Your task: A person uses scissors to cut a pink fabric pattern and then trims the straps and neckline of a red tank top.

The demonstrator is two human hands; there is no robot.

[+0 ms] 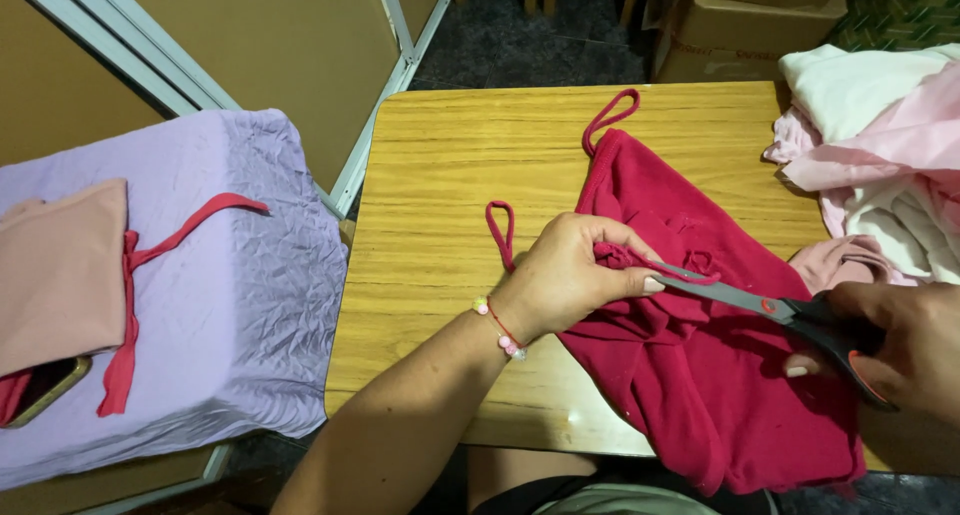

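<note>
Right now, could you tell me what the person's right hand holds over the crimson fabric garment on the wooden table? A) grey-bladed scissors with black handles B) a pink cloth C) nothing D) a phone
A: the right hand grips the grey-bladed scissors, blades pointing toward the left hand pinching the crimson garment.

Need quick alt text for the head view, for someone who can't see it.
The left hand pinches a thin strap of a crimson garment on a wooden table, while the right hand holds scissors with blades at the strap. Pink and white clothes are piled at the right.
</note>
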